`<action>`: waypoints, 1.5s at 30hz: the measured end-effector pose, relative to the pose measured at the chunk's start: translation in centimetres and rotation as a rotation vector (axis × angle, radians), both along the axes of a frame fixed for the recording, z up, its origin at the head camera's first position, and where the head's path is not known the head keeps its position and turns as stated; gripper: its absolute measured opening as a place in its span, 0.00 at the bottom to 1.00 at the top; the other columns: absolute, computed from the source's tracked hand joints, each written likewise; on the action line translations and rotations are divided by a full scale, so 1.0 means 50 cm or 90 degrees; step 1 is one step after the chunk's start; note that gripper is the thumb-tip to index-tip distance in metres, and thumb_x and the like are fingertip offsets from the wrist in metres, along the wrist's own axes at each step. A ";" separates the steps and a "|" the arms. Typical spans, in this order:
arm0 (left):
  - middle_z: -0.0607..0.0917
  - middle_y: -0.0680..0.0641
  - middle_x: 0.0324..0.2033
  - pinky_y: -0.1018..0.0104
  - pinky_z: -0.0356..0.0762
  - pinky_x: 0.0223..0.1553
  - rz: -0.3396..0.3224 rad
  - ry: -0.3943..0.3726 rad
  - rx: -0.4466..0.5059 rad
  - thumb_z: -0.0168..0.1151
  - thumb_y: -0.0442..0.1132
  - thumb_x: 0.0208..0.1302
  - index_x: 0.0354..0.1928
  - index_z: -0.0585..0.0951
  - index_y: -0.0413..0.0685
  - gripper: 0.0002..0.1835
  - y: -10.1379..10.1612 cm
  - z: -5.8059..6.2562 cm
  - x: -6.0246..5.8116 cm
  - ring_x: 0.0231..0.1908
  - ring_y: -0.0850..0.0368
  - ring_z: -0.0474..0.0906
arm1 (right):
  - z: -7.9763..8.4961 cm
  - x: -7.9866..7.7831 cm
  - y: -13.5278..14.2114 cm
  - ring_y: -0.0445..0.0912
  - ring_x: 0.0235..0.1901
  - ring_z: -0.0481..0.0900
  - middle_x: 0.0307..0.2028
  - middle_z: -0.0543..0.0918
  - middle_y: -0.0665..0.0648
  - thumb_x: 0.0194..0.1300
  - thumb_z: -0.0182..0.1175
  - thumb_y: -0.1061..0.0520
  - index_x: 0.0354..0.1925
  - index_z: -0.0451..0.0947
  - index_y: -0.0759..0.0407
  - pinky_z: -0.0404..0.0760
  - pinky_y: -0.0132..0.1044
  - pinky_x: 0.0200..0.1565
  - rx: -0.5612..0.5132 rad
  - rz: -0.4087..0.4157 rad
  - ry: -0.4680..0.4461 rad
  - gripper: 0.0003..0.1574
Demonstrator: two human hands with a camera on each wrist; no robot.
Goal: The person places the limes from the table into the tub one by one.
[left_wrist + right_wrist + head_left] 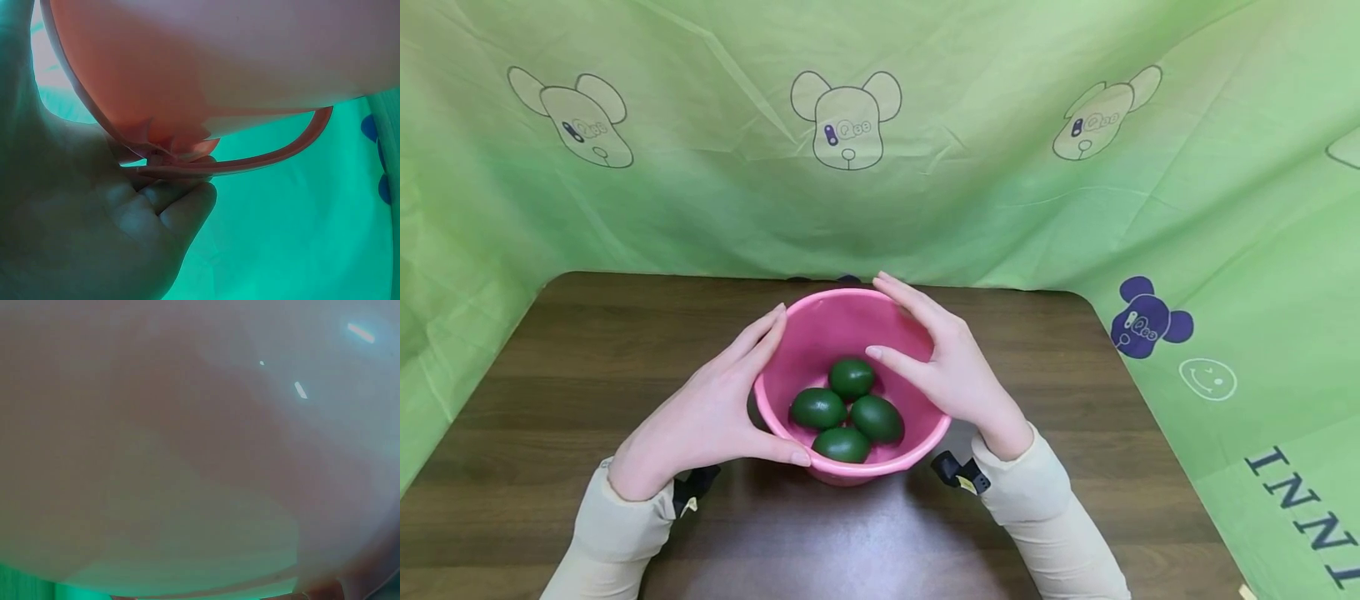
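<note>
A pink bucket (pixel 850 321) stands in the middle of the head view, its mouth facing up. On its floor lie several dark green avocados (pixel 818 408). My left hand (pixel 707 408) holds the bucket's left side, thumb along the near rim and fingers along the left rim. My right hand (pixel 951 358) grips the right rim, with the thumb over the inside and the fingers along the far right edge. The left wrist view shows the bucket's curved handle (pixel 269 156) hanging beside the left fingers. Bucket wall (pixel 187 456) fills most of the right wrist view, hiding the right fingers.
Under the bucket is a brown wooden table (pixel 640 333) with rounded far corners. A green cloth (pixel 715 200) printed with bear heads hangs behind and along the sides. Both wrists carry small black devices (pixel 958 472) close to the bucket.
</note>
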State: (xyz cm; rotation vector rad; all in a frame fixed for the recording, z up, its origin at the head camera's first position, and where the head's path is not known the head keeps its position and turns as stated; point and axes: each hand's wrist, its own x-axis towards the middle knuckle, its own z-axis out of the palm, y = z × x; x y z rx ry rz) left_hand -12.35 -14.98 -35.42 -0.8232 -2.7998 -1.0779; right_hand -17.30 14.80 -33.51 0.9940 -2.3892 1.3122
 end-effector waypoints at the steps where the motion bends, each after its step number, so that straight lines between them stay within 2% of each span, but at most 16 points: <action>1: 0.43 0.65 0.79 0.50 0.68 0.65 0.000 -0.001 0.000 0.73 0.80 0.34 0.82 0.45 0.61 0.76 0.000 0.000 0.000 0.75 0.57 0.50 | 0.001 0.001 0.000 0.44 0.69 0.68 0.72 0.69 0.44 0.63 0.74 0.56 0.74 0.68 0.45 0.73 0.45 0.63 0.004 -0.001 0.002 0.45; 6: 0.43 0.65 0.79 0.49 0.69 0.64 0.001 -0.007 -0.001 0.73 0.80 0.35 0.82 0.45 0.61 0.75 -0.003 0.001 0.004 0.75 0.56 0.51 | 0.002 0.005 -0.003 0.43 0.70 0.66 0.72 0.68 0.43 0.62 0.74 0.56 0.74 0.70 0.45 0.70 0.41 0.65 0.010 -0.005 0.007 0.44; 17: 0.43 0.66 0.79 0.50 0.69 0.65 0.003 -0.002 0.008 0.74 0.80 0.34 0.82 0.45 0.60 0.76 -0.009 0.003 0.008 0.75 0.58 0.50 | 0.003 0.005 -0.008 0.43 0.70 0.67 0.72 0.68 0.43 0.63 0.74 0.52 0.75 0.68 0.40 0.71 0.42 0.65 0.024 -0.008 0.018 0.45; 21: 0.43 0.65 0.79 0.50 0.68 0.65 0.001 0.000 0.009 0.74 0.79 0.34 0.82 0.46 0.60 0.76 -0.010 0.003 0.006 0.75 0.58 0.50 | 0.004 0.005 -0.009 0.43 0.69 0.68 0.71 0.70 0.43 0.62 0.74 0.53 0.74 0.69 0.43 0.73 0.47 0.62 0.010 -0.010 0.018 0.44; 25: 0.43 0.66 0.79 0.50 0.68 0.66 -0.002 -0.002 0.009 0.74 0.79 0.34 0.82 0.45 0.60 0.76 -0.008 0.002 0.003 0.76 0.58 0.49 | 0.010 0.010 -0.010 0.45 0.67 0.71 0.69 0.72 0.45 0.61 0.75 0.58 0.72 0.72 0.46 0.75 0.51 0.61 -0.023 -0.019 0.015 0.44; 30: 0.42 0.65 0.79 0.49 0.66 0.67 -0.007 0.006 0.004 0.73 0.80 0.34 0.82 0.45 0.60 0.76 -0.008 0.002 -0.002 0.76 0.58 0.47 | 0.036 0.030 -0.018 0.49 0.68 0.70 0.68 0.74 0.53 0.59 0.72 0.70 0.69 0.74 0.60 0.72 0.49 0.64 -0.101 -0.014 0.022 0.40; 34: 0.41 0.65 0.79 0.49 0.63 0.68 -0.016 0.008 0.012 0.74 0.79 0.35 0.82 0.43 0.63 0.75 -0.012 0.000 -0.007 0.77 0.60 0.45 | 0.052 0.041 -0.019 0.51 0.69 0.69 0.68 0.74 0.60 0.59 0.68 0.75 0.66 0.74 0.69 0.70 0.49 0.65 -0.128 -0.020 0.034 0.37; 40: 0.42 0.63 0.79 0.44 0.61 0.69 -0.002 0.026 0.022 0.75 0.75 0.41 0.82 0.43 0.66 0.71 -0.032 0.000 -0.017 0.77 0.59 0.43 | 0.047 0.035 0.002 0.52 0.68 0.69 0.67 0.74 0.64 0.61 0.66 0.75 0.66 0.74 0.70 0.70 0.53 0.64 -0.117 -0.050 0.036 0.35; 45: 0.48 0.60 0.79 0.38 0.58 0.69 0.017 0.052 0.032 0.77 0.67 0.49 0.82 0.49 0.66 0.63 -0.057 -0.002 -0.030 0.77 0.57 0.44 | 0.035 0.021 0.029 0.53 0.69 0.68 0.68 0.73 0.64 0.65 0.63 0.74 0.68 0.72 0.69 0.68 0.46 0.66 -0.111 -0.073 0.026 0.33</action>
